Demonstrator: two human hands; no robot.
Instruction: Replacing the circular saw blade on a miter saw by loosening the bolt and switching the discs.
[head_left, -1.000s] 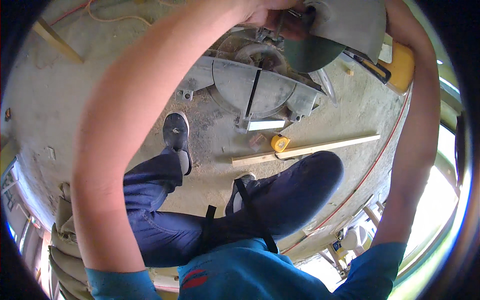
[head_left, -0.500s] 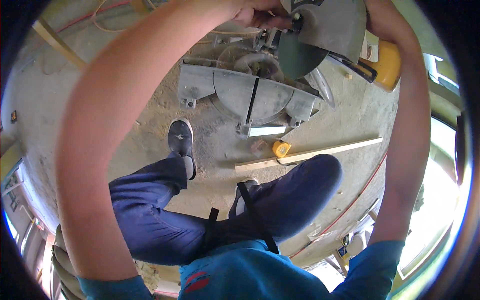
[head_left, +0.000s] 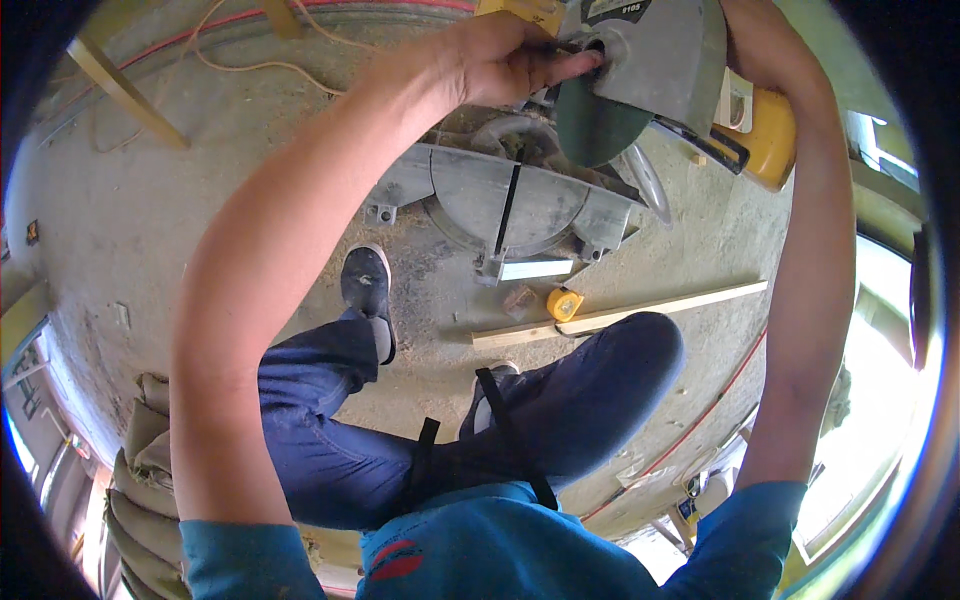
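Observation:
A miter saw stands on the floor, its grey upper blade guard point(head_left: 660, 60) raised at the top of the view. My left hand point(head_left: 505, 68) is at the guard's near side, fingers bent together, with a fingertip at the round opening in the middle. What those fingers hold, if anything, is hidden. Beneath the guard shows a dark green round disc point(head_left: 597, 125). My right hand point(head_left: 765, 45) reaches behind the guard's right side, above the yellow motor housing point(head_left: 770, 140); its fingers are out of sight. Below lies the slotted grey saw base point(head_left: 470, 190).
On the floor in front of the saw lie a yellow tape measure point(head_left: 564, 304) and a long wooden strip point(head_left: 680, 305). A red hose point(head_left: 700, 420) runs at right, an orange cord point(head_left: 265, 65) at upper left. Stacked sacks point(head_left: 145, 510) sit at lower left.
My left hand has shifted slightly down, its fingertip now at the guard's opening, where a small dark piece showed before. The left forearm has swung inward. The right hand has hardly moved.

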